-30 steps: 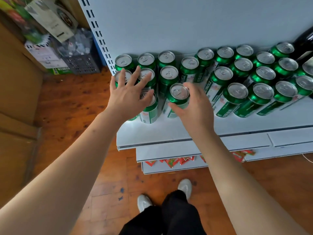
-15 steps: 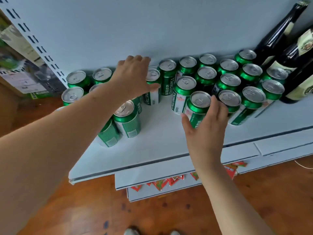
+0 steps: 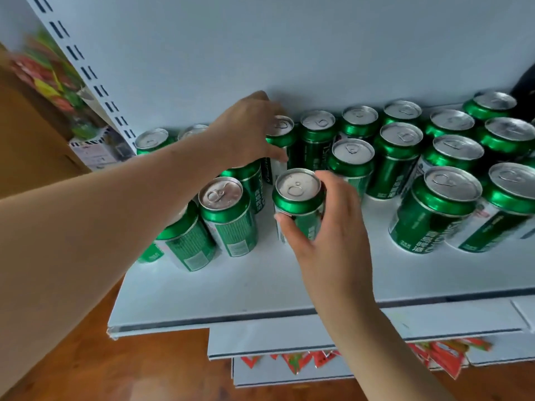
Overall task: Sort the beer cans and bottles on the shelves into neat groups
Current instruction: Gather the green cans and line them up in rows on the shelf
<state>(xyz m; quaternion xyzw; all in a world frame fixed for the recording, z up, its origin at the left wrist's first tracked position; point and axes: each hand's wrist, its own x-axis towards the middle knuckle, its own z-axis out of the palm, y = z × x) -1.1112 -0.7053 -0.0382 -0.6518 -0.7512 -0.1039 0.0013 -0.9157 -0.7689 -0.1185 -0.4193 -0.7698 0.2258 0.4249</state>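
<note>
My right hand point(image 3: 327, 227) has slid a front can point(image 3: 298, 198) leftward toward the group, clamped around it, while my left hand point(image 3: 246, 131) now grips a back-row can point(image 3: 279, 140).

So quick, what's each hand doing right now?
Left hand: closed around a back-row can near the wall.
Right hand: gripping a front can, thumb and fingers wrapped round its sides.

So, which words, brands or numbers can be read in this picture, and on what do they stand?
None can be read with certainty.
Green beer cans: white print on the sides, blurred.
Can in the right hand: label blurred.
Red packets under the shelf: no legible text.
</note>
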